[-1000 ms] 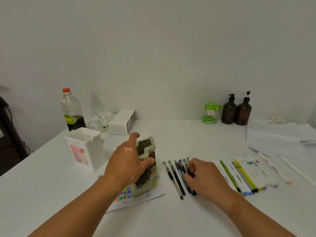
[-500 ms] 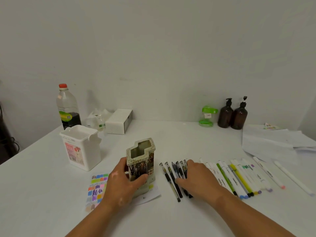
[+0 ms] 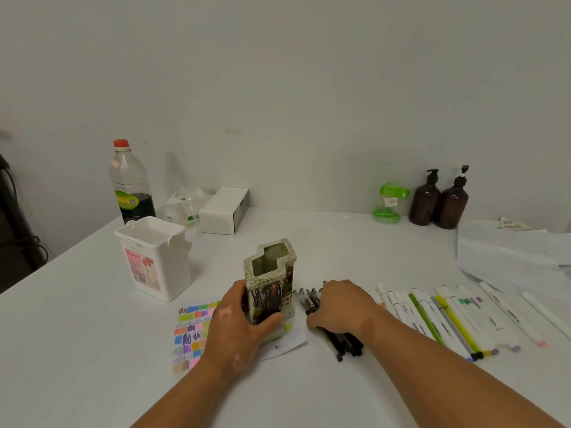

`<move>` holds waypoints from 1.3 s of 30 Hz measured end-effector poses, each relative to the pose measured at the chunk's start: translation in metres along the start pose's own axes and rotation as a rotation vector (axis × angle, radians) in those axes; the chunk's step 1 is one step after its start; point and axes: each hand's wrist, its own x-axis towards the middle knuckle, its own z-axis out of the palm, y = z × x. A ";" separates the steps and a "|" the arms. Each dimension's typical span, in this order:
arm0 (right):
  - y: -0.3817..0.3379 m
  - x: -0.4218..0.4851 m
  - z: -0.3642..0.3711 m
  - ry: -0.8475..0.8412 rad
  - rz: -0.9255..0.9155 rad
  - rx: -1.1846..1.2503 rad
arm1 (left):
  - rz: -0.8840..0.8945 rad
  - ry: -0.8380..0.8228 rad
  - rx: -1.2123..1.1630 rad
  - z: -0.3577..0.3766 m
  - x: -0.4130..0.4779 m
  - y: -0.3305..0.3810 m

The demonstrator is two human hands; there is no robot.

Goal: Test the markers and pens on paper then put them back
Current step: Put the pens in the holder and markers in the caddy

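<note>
Our left grip [image 3: 238, 332] wraps upright crackle-glazed ceramic pen holder [image 3: 269, 274]; right grip [image 3: 340, 307] clasps black pens [image 3: 346, 344] just right of it, axes near-far.

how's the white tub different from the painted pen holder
The white tub is plain plastic with a pink label; the pen holder is painted, with a crackled rim. The tub's opening is roughly rectangular; the holder's is notched. The tub stands untouched on the table; the holder stands on the swatch paper, gripped by the left hand. Both are upright and open-topped.
</note>
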 end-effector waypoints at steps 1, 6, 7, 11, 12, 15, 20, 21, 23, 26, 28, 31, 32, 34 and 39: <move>-0.003 0.003 0.001 -0.014 0.004 0.004 | 0.000 0.000 -0.001 0.000 0.000 0.000; -0.013 0.009 0.009 0.004 0.005 -0.013 | -0.007 0.001 0.002 0.002 -0.001 0.000; -0.013 0.010 0.013 0.031 -0.006 -0.035 | -0.010 0.001 0.002 0.002 -0.001 0.000; -0.009 0.011 0.010 0.020 0.042 0.051 | -0.012 0.010 0.011 0.002 0.000 -0.002; -0.006 0.010 0.004 -0.026 0.077 0.135 | -0.010 0.009 0.012 0.002 0.000 -0.003; 0.011 0.005 -0.018 -0.135 0.233 0.754 | -0.002 -0.007 -0.001 0.002 -0.001 -0.006; 0.020 -0.010 -0.071 -0.066 0.144 1.658 | 0.026 0.061 0.032 0.004 -0.003 -0.005; 0.015 -0.012 -0.085 -0.016 0.070 1.779 | 0.031 0.065 0.042 0.005 -0.004 -0.004; 0.000 -0.016 -0.109 0.088 -0.086 1.976 | 0.044 0.063 0.072 0.008 -0.005 -0.002; -0.036 -0.018 -0.120 0.195 -0.237 2.056 | 0.068 0.055 0.115 0.009 -0.006 0.000; -0.061 -0.015 -0.112 0.258 -0.256 2.024 | 0.087 0.030 0.134 0.008 -0.007 0.002; -0.089 -0.005 -0.093 0.346 -0.241 1.914 | 0.071 0.011 0.155 0.007 -0.009 0.004; -0.093 -0.002 -0.085 0.367 -0.232 1.865 | 0.061 0.011 0.163 0.007 -0.009 0.005; -0.096 0.003 -0.071 0.419 -0.208 1.735 | 0.049 0.006 0.179 0.008 -0.010 0.006; -0.093 0.000 -0.057 0.525 -0.202 1.162 | 0.024 0.021 0.185 0.010 -0.011 0.006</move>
